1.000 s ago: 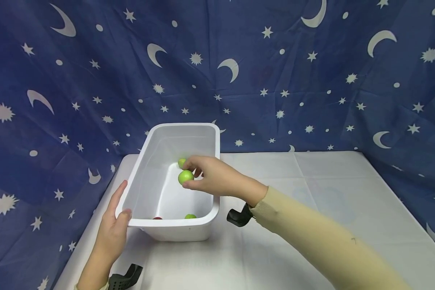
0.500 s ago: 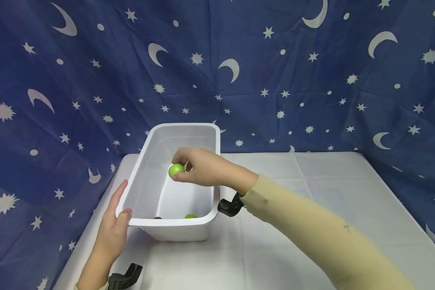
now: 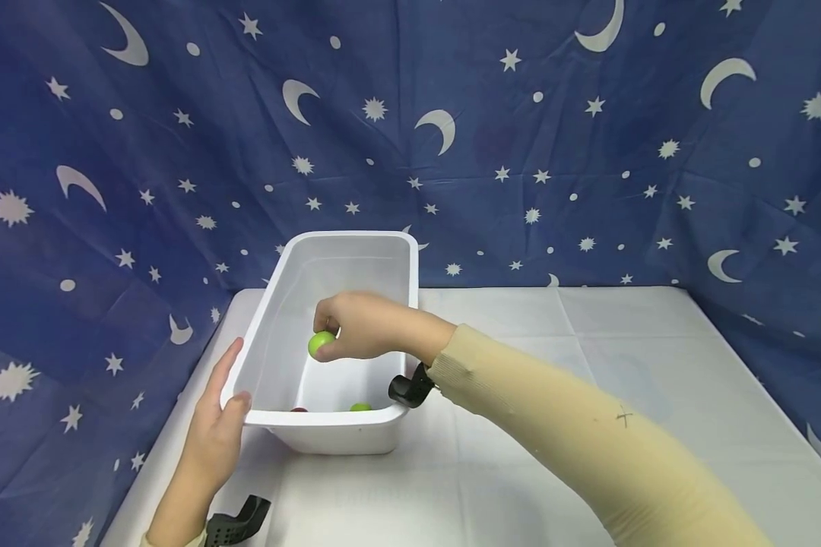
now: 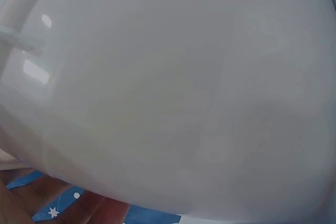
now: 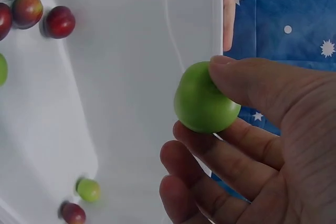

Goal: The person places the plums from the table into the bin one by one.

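In the head view my right hand (image 3: 366,325) is inside a white plastic tub (image 3: 318,418), above its floor. Between thumb and fingers it pinches a green plum (image 5: 205,100), clearly seen in the right wrist view. My left hand (image 3: 212,437) holds the tub's near left corner, thumb at the rim and fingers along the outside wall. On the tub floor in the right wrist view lie a red plum (image 5: 60,22) with others at one end, and a smaller-looking green plum (image 5: 88,189) beside a dark red one (image 5: 72,213) at the other.
The tub stands on a white-covered table (image 3: 554,425), towards its left side. A blue curtain (image 3: 492,137) with moons and stars hangs behind and at both sides. In the left wrist view the tub's outer wall (image 4: 173,93) fills nearly everything.
My right hand, pinching the green plum, has shifted left in the tub, first rising a little and then lowering. The left hand has stayed at the rim.
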Demonstrator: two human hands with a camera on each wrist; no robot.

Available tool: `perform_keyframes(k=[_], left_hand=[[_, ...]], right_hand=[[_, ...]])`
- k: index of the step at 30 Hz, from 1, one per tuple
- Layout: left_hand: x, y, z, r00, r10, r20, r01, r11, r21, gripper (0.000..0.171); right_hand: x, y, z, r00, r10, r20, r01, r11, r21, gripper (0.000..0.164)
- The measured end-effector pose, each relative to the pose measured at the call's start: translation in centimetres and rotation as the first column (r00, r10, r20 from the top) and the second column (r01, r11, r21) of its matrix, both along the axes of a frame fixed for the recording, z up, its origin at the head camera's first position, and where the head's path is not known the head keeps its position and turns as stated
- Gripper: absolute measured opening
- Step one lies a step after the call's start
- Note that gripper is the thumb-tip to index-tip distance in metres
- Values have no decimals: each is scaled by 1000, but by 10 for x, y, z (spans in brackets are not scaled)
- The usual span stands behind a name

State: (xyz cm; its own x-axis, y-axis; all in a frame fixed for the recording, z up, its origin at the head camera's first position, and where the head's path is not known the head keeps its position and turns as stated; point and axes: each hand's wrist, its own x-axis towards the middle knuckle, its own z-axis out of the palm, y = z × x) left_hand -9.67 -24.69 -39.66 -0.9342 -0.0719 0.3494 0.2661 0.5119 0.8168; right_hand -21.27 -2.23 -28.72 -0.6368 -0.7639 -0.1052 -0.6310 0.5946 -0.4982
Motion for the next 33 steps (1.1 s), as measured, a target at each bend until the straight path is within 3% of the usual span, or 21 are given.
perform_keyframes(k=[11,18,26,33], left_hand=[[0,1,0,1000,-6,2,6,1000,13,69],[0,0,-1,1000,0,4,-1,1000,6,69],[0,1,-1,1000,18,22,-18,1000,-6,69],[-1,1,0,999,27,37,-27,1000,-2,69]], right_hand=[[-4,5,1,999,-34,42,34,999,-2,32],[-5,22,10,997,-60,43,65,990,-125,30],[-3,65,17,989,-148,20,146,930,-337,28],[0,113,5,973,-231,-16,203,885,-420,23]])
